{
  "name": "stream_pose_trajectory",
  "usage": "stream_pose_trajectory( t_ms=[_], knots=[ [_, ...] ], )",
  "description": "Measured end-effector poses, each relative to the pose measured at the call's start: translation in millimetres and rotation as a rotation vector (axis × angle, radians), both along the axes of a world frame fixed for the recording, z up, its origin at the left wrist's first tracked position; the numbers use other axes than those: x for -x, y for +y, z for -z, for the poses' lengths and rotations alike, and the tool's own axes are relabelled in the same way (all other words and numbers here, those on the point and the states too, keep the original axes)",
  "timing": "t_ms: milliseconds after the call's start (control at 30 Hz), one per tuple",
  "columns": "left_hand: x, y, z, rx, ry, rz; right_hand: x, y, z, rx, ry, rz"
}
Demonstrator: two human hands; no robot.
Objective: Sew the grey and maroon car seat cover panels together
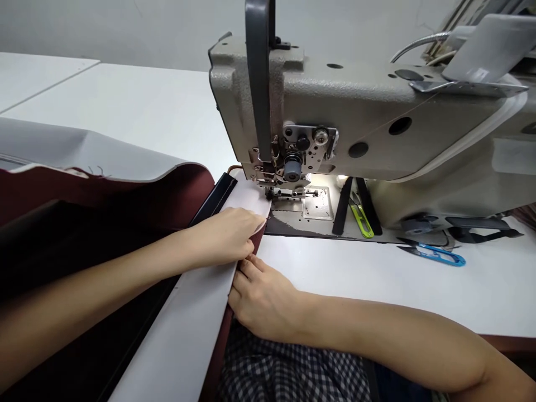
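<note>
A sheet of fabric [188, 329], white on one face and maroon on the other, runs from my lap up to the needle area of a sewing machine [343, 95]. My left hand [228, 237] presses on the white strip and pinches its right edge, just in front of the presser foot [269, 192]. Right below it, my right hand [263, 296] grips the same edge with curled fingers, where maroon shows. A black band [215, 198] with a line of stitching lies along the left of the white strip. The right fingertips are partly hidden behind the fabric.
Yellow-green thread snips [360, 218] and dark strips [343, 206] lie on the machine bed. Blue thread snips [439, 254] rest on the white table [335, 268] at right. More maroon fabric [180, 190] bulges up at left. A grey lever [259, 78] hangs before the machine head.
</note>
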State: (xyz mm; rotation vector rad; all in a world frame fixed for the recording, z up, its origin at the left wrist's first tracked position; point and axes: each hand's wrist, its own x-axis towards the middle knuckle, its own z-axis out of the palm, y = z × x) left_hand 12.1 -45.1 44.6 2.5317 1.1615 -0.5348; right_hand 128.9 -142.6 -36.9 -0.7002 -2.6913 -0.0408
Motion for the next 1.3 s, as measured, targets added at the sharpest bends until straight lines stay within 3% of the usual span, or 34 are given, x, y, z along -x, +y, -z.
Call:
stream_pose_trajectory(
  t_ms=[133,367,500,600,667,800,933,1067,1133,1233,1300],
  knots=[
    [3.7,4.0,6.1,0.009,-0.097,-0.011,-5.2,5.2,-1.3,0.05,-0.014,-0.013],
    [-4.2,16.3,7.7,0.009,-0.088,-0.019,-15.7,21.4,-1.0,0.101,-0.028,-0.038],
    [9.0,31.0,12.8,0.186,-0.294,-0.129,-32.5,28.5,3.6,0.096,0.13,-0.05],
    [19.3,43.3,14.6,0.453,-0.507,-0.311,-54.6,36.3,5.4,0.114,0.215,0.117],
    [20.5,48.1,11.3,0.53,-0.537,-0.362,-64.5,43.5,4.4,0.103,0.177,0.283],
    [13.9,48.4,-1.9,0.305,-0.341,-0.28,-60.5,64.3,-0.9,0.105,-0.016,0.427],
    [9.4,41.7,-6.7,0.064,-0.134,-0.159,-51.8,82.4,-4.4,0.093,-0.06,0.502],
    [8.7,35.0,-3.1,0.009,-0.116,0.024,-55.9,70.7,-7.5,0.107,-0.036,0.561],
    [8.5,34.5,-2.1,-0.031,-0.083,0.063,-56.0,52.5,-11.1,0.128,-0.022,0.463],
    [7.7,36.1,-2.7,-0.091,-0.03,0.098,-48.7,24.7,-16.4,0.126,-0.002,0.177],
    [6.2,36.2,-3.6,-0.101,-0.002,0.099,-39.9,14.8,-16.9,0.094,0.042,0.107]
  ],
)
